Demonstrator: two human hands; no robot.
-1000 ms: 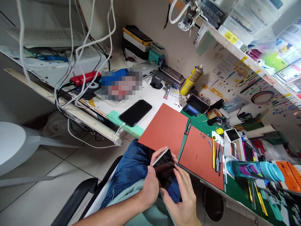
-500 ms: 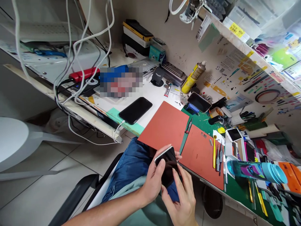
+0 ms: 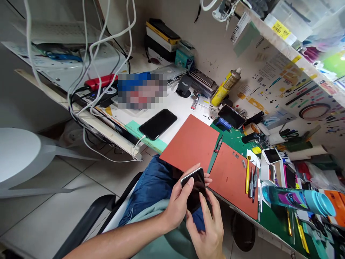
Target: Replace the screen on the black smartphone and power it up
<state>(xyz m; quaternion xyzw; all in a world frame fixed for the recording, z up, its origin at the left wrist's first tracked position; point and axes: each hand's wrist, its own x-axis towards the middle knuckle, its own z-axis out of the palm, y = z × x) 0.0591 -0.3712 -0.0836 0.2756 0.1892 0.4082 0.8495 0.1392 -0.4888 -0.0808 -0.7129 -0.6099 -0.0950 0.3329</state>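
From afar I see the left hand (image 3: 178, 202) gripping the phone (image 3: 198, 181) off the desk (image 3: 184, 105), right hand (image 3: 208, 226) curled at its near end, hold uncertain; handling looks unfinished, remainder unclear

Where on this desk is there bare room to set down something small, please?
The left reddish mat looks bare, between the cabled phone and the slim dark tool, just beyond the held phone. The right mat is mostly bare left of the yellow tool and gray tools. It is crowded around the blue bottle.
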